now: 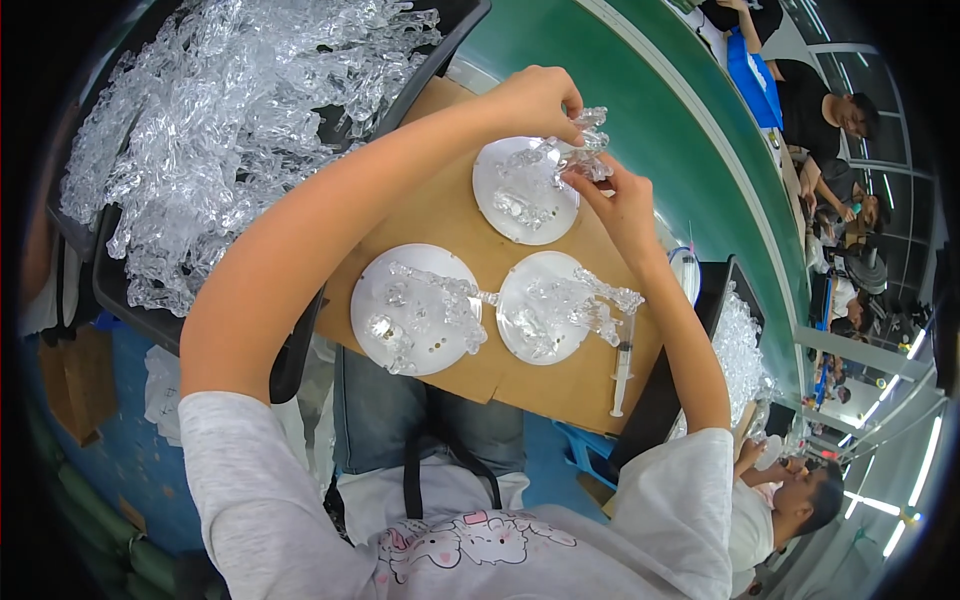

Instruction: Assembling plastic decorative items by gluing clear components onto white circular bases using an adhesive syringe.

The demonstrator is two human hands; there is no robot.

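Three round white discs lie on a brown cardboard sheet: a far disc (486, 200), a near-left disc (368, 335) and a near-right disc (512, 335). Clear, branching plastic pieces rest on each. Over the far disc's right edge, my left hand (540, 103) is closed with its fingertips on a clear plastic piece (594, 118). From the right, my right hand (625, 205) pinches the same clear cluster lower down. Whether it is one piece or two joined I cannot tell, as fingers cover part. A syringe (622, 375) lies right of the near-right disc.
Heaped clear plastic parts (230, 110) fill a black bin (440, 50) at the left. Another black bin (640, 425) with clear parts stands at the right. Beyond the cardboard (420, 215) runs a green conveyor-like surface (660, 130). Several people work along its far side and at right.
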